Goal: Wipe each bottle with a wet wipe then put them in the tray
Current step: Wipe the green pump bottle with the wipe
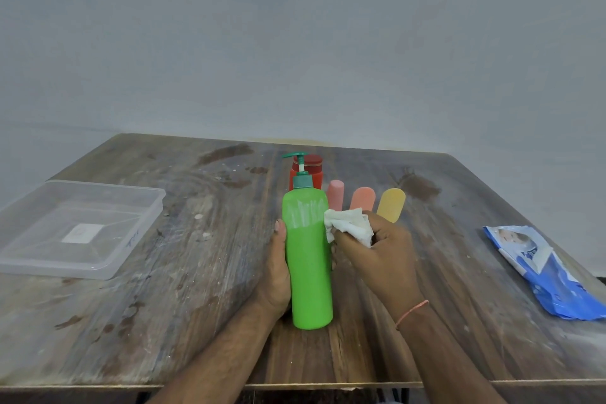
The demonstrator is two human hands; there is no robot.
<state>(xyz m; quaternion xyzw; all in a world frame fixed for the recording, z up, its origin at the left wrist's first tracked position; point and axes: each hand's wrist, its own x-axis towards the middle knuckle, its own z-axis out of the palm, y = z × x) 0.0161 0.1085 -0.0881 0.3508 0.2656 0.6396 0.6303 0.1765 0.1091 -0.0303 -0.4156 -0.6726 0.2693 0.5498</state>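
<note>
Your left hand wraps the green pump bottle at centre frame, thumb up its left side, the remaining fingers hidden behind the body; your right hand pinches a crumpled wet wipe against the bottle's upper right shoulder; both grips are occupied, neither is free. The bottle is tilted with its pump head pointing away from you, and whether its base rests on the bench or hangs just above it cannot be told. Risk one: a wetted plastic wall is likely to turn slippery, so a loose left grip may let the bottle slide out and strike the bench near its front edge at the bottom of the frame; hold firm below the wiped zone. Risk two: the red bottle, the pink bottle, the orange bottle and the yellow bottle sit close behind your right hand; a broad wiping stroke or a swing of the pump head may knock them over. Risk three: pressing on the pump head may dispense liquid; wipe around it lightly. Risk four: the clear tray lies well apart at the left of the frame; carry the damp bottle there with a full grip. The wipe packet lies at the right edge.
</note>
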